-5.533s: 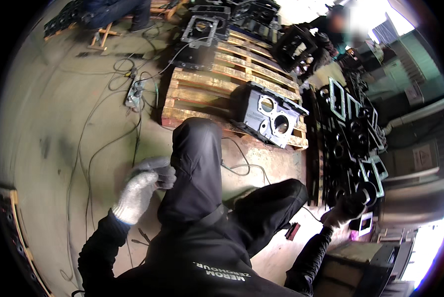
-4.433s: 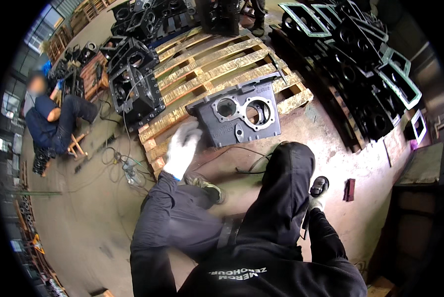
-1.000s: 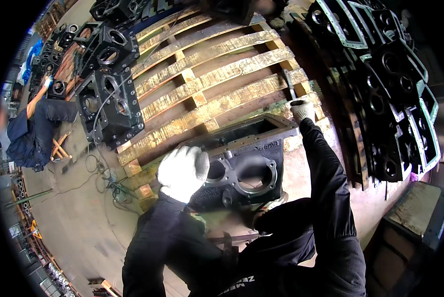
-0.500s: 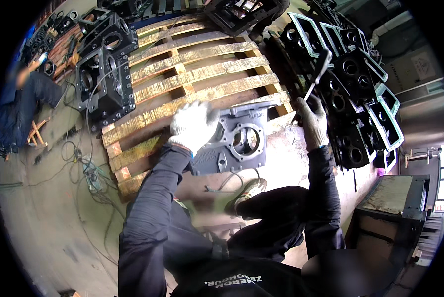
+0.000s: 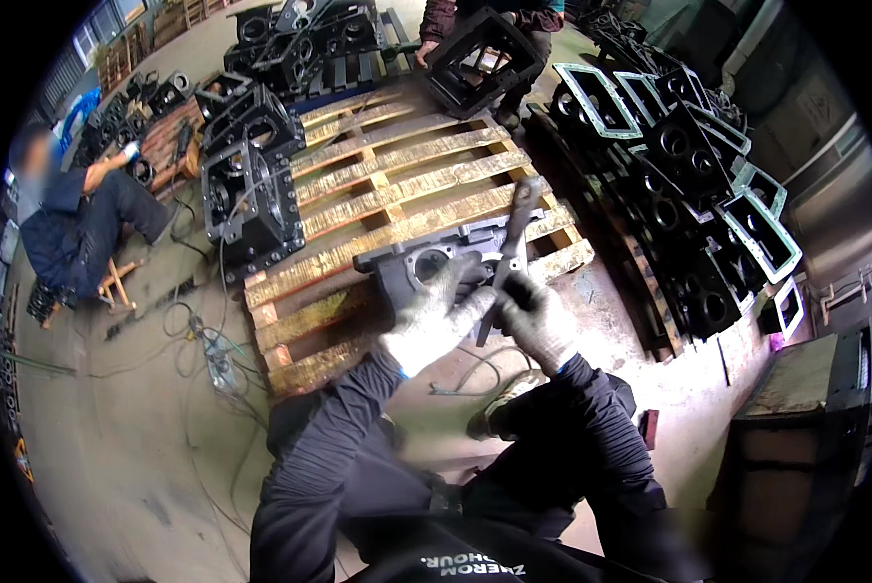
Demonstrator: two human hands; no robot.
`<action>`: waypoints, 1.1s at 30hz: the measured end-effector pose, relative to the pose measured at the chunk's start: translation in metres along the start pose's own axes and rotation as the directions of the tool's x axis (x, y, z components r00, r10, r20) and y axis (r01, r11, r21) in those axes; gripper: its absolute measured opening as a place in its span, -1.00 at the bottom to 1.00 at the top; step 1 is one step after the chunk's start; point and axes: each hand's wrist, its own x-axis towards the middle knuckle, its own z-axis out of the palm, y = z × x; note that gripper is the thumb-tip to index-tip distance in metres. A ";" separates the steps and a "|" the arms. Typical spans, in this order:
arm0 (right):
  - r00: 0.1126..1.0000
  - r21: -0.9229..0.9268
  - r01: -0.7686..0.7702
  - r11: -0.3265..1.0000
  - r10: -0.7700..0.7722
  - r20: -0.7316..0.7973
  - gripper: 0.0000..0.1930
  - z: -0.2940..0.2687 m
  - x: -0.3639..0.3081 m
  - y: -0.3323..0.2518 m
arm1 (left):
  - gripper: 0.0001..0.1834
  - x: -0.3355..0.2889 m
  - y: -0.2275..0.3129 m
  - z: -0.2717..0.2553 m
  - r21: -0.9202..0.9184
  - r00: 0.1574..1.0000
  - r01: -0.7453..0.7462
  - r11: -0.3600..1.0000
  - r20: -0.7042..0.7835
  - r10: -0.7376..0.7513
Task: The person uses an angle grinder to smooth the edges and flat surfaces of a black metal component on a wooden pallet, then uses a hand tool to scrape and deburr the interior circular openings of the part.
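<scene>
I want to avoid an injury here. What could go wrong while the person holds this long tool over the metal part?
1. The long tool, gripped by both the left hand and right hand, might slip and pinch a finger.
2. The metal part lies near the edge of the pallet and could perhaps slide off toward the legs.
3. Cables on the floor may trip someone.

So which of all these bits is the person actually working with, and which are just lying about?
In hand:
- long dark tool, gripped by the right hand and touched by the left hand
- grey cast housing lying just beyond both hands
- wooden pallet under it

Lying about:
- black box casting on the pallet
- stacked black frames
- cables on the floor
</scene>
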 end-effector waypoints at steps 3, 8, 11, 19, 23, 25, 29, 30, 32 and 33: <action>0.862 -0.468 0.497 0.731 -0.475 0.174 -0.75 0.007 0.006 0.030 | -0.47 0.002 0.001 0.006 -0.077 0.981 0.196 0.978 0.027 -0.194; 0.935 -0.528 0.352 0.772 -0.310 0.170 -0.81 0.021 0.000 0.011 | -0.57 0.000 -0.031 0.010 -0.101 0.958 0.283 0.954 -0.025 -0.287; 0.935 -0.638 0.329 0.696 -0.335 0.117 -0.71 0.004 0.006 0.007 | -0.62 0.013 -0.037 0.015 0.000 0.959 0.282 0.960 -0.034 -0.281; 0.782 -0.029 0.365 0.930 -0.324 -0.533 -0.38 -0.024 0.015 -0.037 | -0.76 0.017 -0.007 0.010 0.215 0.986 0.153 0.965 0.026 -0.162; 0.778 -0.501 0.488 0.715 -0.616 -0.122 -0.54 -0.015 0.006 -0.036 | -0.88 0.015 -0.007 0.003 0.368 0.996 0.068 0.927 0.025 -0.083; 0.931 -0.448 0.302 0.842 -0.361 -0.051 -0.55 -0.004 0.000 -0.027 | -0.86 0.010 -0.023 0.002 0.603 0.990 -0.008 0.798 0.115 -0.077; 0.966 -0.739 0.173 0.651 0.033 0.256 -0.53 -0.014 -0.005 -0.007 | -0.83 0.008 -0.034 0.001 0.711 0.957 -0.261 0.653 0.281 0.077; 0.950 -0.740 0.166 0.652 0.096 0.297 -0.53 -0.010 -0.006 -0.006 | -0.83 0.005 -0.032 -0.001 0.678 0.945 -0.306 0.668 0.301 0.128; 0.940 -0.691 0.196 0.696 0.068 0.335 -0.54 -0.003 -0.012 0.006 | -0.82 0.003 -0.027 0.000 0.644 0.926 -0.355 0.677 0.342 0.161; 0.929 -0.651 0.212 0.729 0.056 0.365 -0.53 0.000 -0.016 0.001 | -0.81 0.002 -0.025 0.000 0.634 0.915 -0.380 0.674 0.362 0.176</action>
